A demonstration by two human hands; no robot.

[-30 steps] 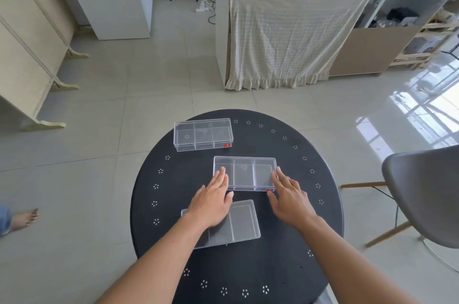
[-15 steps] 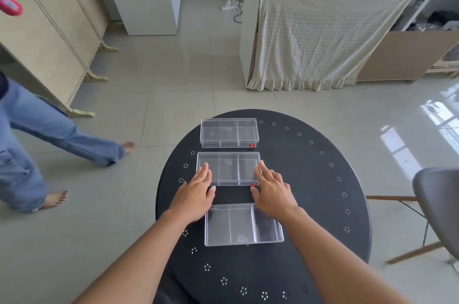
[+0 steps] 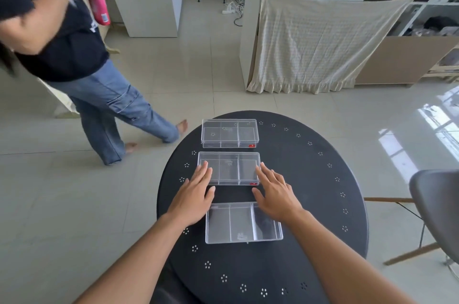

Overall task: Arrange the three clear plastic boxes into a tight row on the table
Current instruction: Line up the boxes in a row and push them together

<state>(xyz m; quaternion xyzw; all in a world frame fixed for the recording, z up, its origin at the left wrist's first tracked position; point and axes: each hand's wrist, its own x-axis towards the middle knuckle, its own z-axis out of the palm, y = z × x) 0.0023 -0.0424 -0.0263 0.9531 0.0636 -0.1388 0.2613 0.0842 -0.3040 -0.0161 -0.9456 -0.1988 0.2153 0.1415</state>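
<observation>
Head view: middle box (image 3: 229, 168) now squared up and shifted since a second ago, from skewed right of the far box (image 3: 230, 133) to straight below it at frame centre, only a thin strip of table between the two. Near box (image 3: 243, 222) likewise straightened from its earlier tilt, but lying lower centre, a wider dark gap above it and sitting slightly right of the other two. Left hand (image 3: 192, 193) flat and spread, fingertips resting on the middle box's left end; right hand (image 3: 275, 192) flat and spread too, fingertips at the box's right end, gripping nothing. Probably two of three nearly lined up; near box yet to be pushed up and nudged left to close the row. Round black table (image 3: 310, 179) with a ring of small flower-shaped perforations, filling the lower centre. Pale tiled floor around it; grey chair (image 3: 437, 207) at right edge. Counter with a cream cloth (image 3: 315, 43) draped over it at upper right, white cabinet and stool at top centre. New since a second ago: passer-by in jeans (image 3: 109, 105) at upper left, holding something pink.
</observation>
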